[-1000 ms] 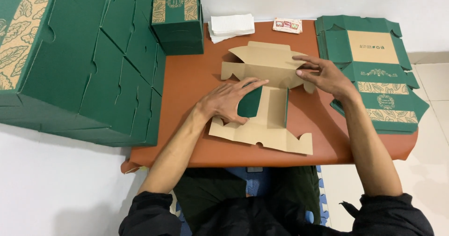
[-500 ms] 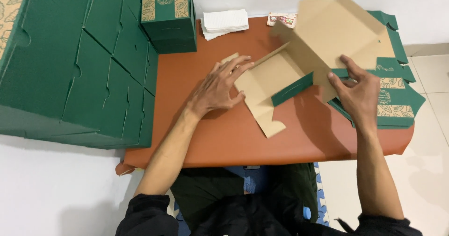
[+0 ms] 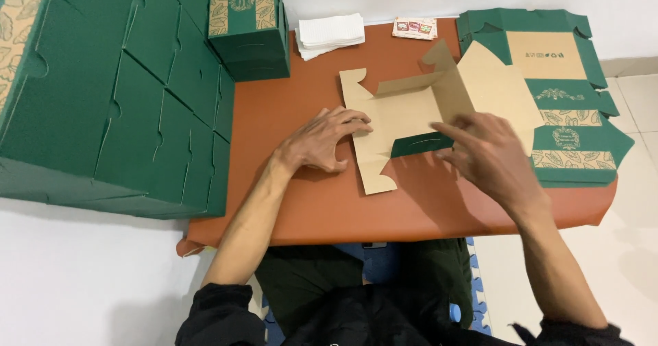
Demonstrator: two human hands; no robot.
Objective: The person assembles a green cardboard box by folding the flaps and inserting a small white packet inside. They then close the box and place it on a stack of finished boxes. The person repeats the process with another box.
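My left hand (image 3: 321, 142) lies fingers spread and bent, fingertips pressing the left margin of the blank (image 3: 404, 123), gripping nothing. My right hand (image 3: 488, 155) hovers open over the blank's right half, fingers loosely extended above the green flap (image 3: 421, 144); it is blurred, and I cannot tell whether it touches the card. Neither hand has a closed hold.

The blank sits brown side up at mid-worktop, its far right panel raised and leaning toward the stack of flat blanks (image 3: 565, 99) at the right edge.

Risks noted:
- Only my left fingertips pin the blank. On the smooth worktop (image 3: 301, 202) it could slide or pivot when a panel is pushed.
- The raised panel is unsupported and may fall back, or crease off its score line if pressed unevenly.
- The green flap stands partly turned up; a careless press could crush or tear it.
- The raised panel overlaps the stack's near edge and could drag its top sheet.
- Finished boxes (image 3: 250, 27) crowd the far left corner and left edge, with the napkins (image 3: 331, 34) close behind, limiting room to turn the blank.
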